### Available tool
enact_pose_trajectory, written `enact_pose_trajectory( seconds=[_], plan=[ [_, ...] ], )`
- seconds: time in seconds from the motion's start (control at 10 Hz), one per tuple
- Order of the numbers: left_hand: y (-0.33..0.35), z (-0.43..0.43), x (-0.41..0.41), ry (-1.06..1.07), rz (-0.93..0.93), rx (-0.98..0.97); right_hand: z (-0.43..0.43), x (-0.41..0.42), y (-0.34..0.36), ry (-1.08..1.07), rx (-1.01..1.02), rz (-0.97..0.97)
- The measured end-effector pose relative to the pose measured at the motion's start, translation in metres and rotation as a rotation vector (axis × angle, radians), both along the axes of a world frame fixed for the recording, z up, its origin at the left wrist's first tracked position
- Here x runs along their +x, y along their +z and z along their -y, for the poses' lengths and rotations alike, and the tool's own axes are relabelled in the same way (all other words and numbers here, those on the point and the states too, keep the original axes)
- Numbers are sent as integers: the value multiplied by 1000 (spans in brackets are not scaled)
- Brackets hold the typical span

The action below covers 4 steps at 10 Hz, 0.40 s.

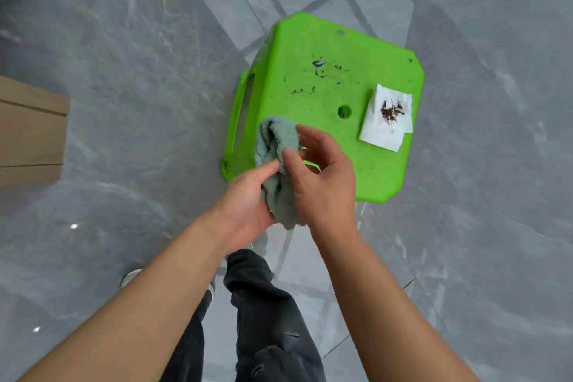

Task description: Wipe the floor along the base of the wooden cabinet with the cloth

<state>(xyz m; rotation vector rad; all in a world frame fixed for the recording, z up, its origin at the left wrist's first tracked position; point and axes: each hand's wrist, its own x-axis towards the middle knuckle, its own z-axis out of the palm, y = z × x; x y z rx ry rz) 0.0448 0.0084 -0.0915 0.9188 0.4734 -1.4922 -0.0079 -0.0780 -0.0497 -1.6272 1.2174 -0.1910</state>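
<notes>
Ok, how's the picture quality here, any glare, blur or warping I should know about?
Head view: wide-angle warping bends the floor tile lines and the wooden cabinet toward the edges; soft window-like reflections and two small bright glints sit on the glossy tiles; overall slightly soft, though the green stool, the tissue, the cloth and both hands, left hand and right hand, read clearly.

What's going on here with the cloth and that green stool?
A person stands on a grey tiled floor, holding a green cloth bunched between both hands, left hand and right hand, above a green plastic stool. A stained white tissue lies on the stool. The wooden cabinet is off to the left, not yet wiped along.
</notes>
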Motion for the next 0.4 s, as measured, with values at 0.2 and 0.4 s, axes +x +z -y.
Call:
enact_pose_trajectory(
  seconds=[0.2, 0.4],
  plan=[
    [7, 26, 6, 83, -87, 103, 10, -9, -21, 395, -304, -145],
    [63, -8, 7, -253, 411, 497, 28, 3, -1, 985, -203, -698]
  ],
)
